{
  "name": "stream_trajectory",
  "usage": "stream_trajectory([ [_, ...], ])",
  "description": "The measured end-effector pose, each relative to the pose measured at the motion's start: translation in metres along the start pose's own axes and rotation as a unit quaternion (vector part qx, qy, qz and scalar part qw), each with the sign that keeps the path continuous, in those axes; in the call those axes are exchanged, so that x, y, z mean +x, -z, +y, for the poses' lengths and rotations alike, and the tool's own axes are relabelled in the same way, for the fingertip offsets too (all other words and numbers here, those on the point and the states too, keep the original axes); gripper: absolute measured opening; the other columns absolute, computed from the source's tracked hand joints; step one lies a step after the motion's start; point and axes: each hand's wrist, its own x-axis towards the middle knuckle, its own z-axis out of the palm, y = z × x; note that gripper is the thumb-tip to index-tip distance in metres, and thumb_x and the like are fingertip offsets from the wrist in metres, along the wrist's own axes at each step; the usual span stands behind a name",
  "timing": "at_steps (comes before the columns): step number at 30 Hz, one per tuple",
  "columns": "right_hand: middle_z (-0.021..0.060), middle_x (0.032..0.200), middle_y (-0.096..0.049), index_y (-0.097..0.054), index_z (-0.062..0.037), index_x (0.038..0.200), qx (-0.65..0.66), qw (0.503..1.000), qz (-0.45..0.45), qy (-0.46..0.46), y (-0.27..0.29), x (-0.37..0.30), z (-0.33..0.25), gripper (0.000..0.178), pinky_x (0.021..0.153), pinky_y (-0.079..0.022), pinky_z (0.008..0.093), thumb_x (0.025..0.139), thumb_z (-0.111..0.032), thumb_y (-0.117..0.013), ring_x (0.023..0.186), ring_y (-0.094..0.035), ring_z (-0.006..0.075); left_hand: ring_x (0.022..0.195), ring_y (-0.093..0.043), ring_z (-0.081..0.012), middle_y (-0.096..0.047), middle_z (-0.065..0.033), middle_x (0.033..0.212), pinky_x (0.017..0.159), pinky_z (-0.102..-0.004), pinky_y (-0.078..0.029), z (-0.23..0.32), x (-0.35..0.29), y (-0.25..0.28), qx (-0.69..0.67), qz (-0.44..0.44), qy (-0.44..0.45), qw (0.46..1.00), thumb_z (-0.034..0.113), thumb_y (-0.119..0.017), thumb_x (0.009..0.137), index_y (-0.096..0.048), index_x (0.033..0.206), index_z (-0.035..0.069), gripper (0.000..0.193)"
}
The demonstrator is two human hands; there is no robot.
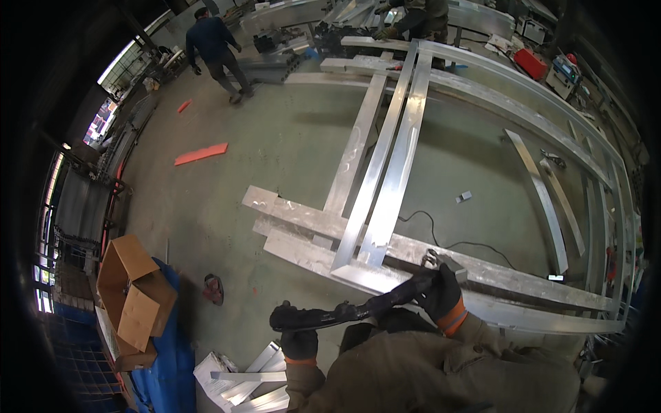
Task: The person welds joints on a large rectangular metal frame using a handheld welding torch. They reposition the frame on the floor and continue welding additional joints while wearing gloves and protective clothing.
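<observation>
A long, dark, bumpy black thing [337, 314], like a bundled strap or wrapped cable, stretches in front of my body. My left hand [300, 346], in a dark glove with an orange cuff, is closed on it from below near its left end. My right hand [443, 296], gloved alike, closes around its other end beside a silver frame. A small metal piece [430, 259] shows at the right fingertips; its kind is unclear. Just beyond lie silver metal tubes, two long ones [392, 186] running away from me across a wide beam [317, 219].
A large metal frame [544, 300] spreads to the right. On the floor are a black cable [475, 245], an orange strip [201, 154] and a red-and-black tool [213, 289]. Cardboard boxes [141, 303] and metal offcuts [255, 378] stand left. One person [210, 45] walks; another [420, 17] works at the far end.
</observation>
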Motion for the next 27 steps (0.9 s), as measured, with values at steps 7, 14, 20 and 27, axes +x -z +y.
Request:
stream_trajectory([
  [7, 0.0087, 0.097, -0.07, -0.068, -0.0003, 0.105, 0.023, 0.998, -0.014, 0.049, -0.038, -0.018, 0.009, 0.053, 0.087, -0.056, 0.0383, 0.104, -0.05, -0.051, 0.095, -0.067, 0.0222, 0.123, -0.061, -0.0347, -0.055, -0.0184, 0.143, 0.105, -0.0529, -0.049, 0.073, -0.01, -0.081, 0.293, -0.257, 0.29, 0.874, 0.029, -0.054, 0.102, -0.04, 0.151, 0.012, 0.054],
  [14, 0.0044, 0.09, -0.066, -0.064, -0.0068, 0.094, 0.059, 0.985, -0.162, 0.023, -0.029, -0.009, 0.007, 0.039, 0.077, -0.055, 0.0356, 0.105, -0.042, -0.051, 0.083, -0.064, 0.0186, 0.11, -0.067, -0.0338, -0.064, -0.0171, 0.129, 0.092, -0.0435, -0.055, 0.031, 0.047, -0.225, 0.435, -0.563, 0.131, 0.691, 0.017, -0.07, 0.084, -0.062, 0.126, 0.01, 0.043],
  [20, 0.0041, 0.087, -0.064, -0.063, -0.008, 0.093, 0.15, 0.983, -0.102, -0.026, 0.012, 0.014, -0.007, 0.042, 0.075, -0.055, 0.033, 0.106, -0.046, -0.053, 0.081, -0.063, 0.0171, 0.09, -0.073, -0.036, -0.07, -0.0165, 0.099, 0.076, -0.0466, -0.06, -0.021, 0.065, -0.29, 0.502, -0.652, -0.075, 0.563, 0.022, -0.076, 0.059, -0.072, 0.09, 0.008, 0.034],
  [27, 0.007, 0.093, -0.067, -0.061, 0.0017, 0.124, 0.104, 0.99, 0.083, -0.054, 0.071, 0.042, -0.019, 0.056, 0.08, -0.056, 0.0304, 0.103, -0.05, -0.056, 0.087, -0.065, 0.0175, 0.086, -0.074, -0.0258, -0.073, -0.012, 0.104, 0.072, -0.0366, -0.061, -0.099, 0.084, -0.305, 0.592, -0.617, -0.03, 0.518, 0.019, -0.073, 0.06, -0.076, 0.103, 0.015, 0.043],
])
